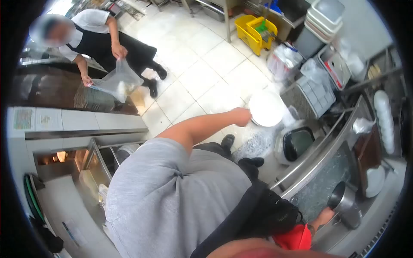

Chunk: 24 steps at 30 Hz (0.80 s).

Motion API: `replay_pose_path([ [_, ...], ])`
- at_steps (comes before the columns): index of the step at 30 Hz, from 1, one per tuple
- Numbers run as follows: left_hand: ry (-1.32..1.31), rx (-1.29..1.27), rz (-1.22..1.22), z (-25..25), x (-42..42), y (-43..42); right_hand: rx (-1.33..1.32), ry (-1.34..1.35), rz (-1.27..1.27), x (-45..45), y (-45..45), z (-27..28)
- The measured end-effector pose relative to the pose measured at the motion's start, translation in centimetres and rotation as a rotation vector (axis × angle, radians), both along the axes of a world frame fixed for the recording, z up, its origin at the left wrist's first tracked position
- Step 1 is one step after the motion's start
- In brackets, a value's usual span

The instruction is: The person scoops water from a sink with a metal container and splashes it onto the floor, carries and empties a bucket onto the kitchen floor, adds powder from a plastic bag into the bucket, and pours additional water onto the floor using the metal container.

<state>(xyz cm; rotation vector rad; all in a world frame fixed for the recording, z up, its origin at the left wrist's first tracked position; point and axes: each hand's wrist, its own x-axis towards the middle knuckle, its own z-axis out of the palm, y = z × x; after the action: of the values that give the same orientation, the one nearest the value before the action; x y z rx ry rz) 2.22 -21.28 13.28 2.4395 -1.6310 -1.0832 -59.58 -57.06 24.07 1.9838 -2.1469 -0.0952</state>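
My left hand (241,116) is stretched out over the floor with its fingers closed on the edge of a white round plate (266,108). At the lower right, my right hand (323,217) reaches over the metal sink (320,189) and is closed at the near side of a metal pot (345,201). That pot lies tilted, its dark opening turned to the left. Water stands in the sink beside it. Below the plate, a bin (294,144) with a dark opening stands by wet, foamy floor (258,144).
A co-worker (133,51) at the upper left holds a clear plastic bag (118,81). A yellow mop bucket (254,34), a grey crate (312,96) and stacked tubs (322,19) stand at the upper right. Stacked white bowls (383,120) are along the far right.
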Motion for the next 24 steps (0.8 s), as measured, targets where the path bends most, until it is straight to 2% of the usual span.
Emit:
replay_pose_path([
  [2,0.044,0.094,0.148,-0.4,1.9,8.4,0.03,0.089,0.009,-1.4,1.1,2.4],
  [4,0.041,0.162,0.231,-3.5,2.7,16.2,-0.092,0.204,0.371,-6.0,-1.2,0.7],
  [6,0.075,0.254,0.284,-3.6,2.9,22.5,-0.106,0.204,0.288,-5.5,-1.8,0.8],
  [7,0.057,0.299,0.231,-5.8,2.8,25.7,-0.099,0.199,0.195,-5.2,-1.9,0.5],
  [11,0.093,0.38,0.27,-7.5,1.7,33.3,-0.048,0.331,0.19,-5.8,-3.0,-1.0],
  [13,0.112,0.385,0.233,-8.1,1.5,34.9,0.123,1.005,0.671,-6.2,-2.9,-1.2],
  [14,0.111,0.379,0.27,-8.4,1.9,35.2,0.127,1.011,0.652,-4.1,-1.7,-0.4],
  [16,0.113,0.366,0.303,-8.5,2.6,34.4,0.081,-0.009,-0.027,1.4,1.0,0.9],
  [18,0.134,0.202,0.566,-5.9,2.8,33.8,0.178,0.061,0.042,3.5,2.3,1.7],
  [20,0.151,0.129,0.64,-4.5,3.1,33.3,0.285,0.125,0.106,2.8,2.3,1.1],
  [22,0.166,0.05,0.712,-2.9,3.2,32.7,0.425,0.397,0.351,-1.2,-1.5,-3.7],
  [24,0.141,-0.058,0.777,-1.9,2.4,32.9,0.5,0.354,0.228,-1.5,-1.3,-4.6],
])
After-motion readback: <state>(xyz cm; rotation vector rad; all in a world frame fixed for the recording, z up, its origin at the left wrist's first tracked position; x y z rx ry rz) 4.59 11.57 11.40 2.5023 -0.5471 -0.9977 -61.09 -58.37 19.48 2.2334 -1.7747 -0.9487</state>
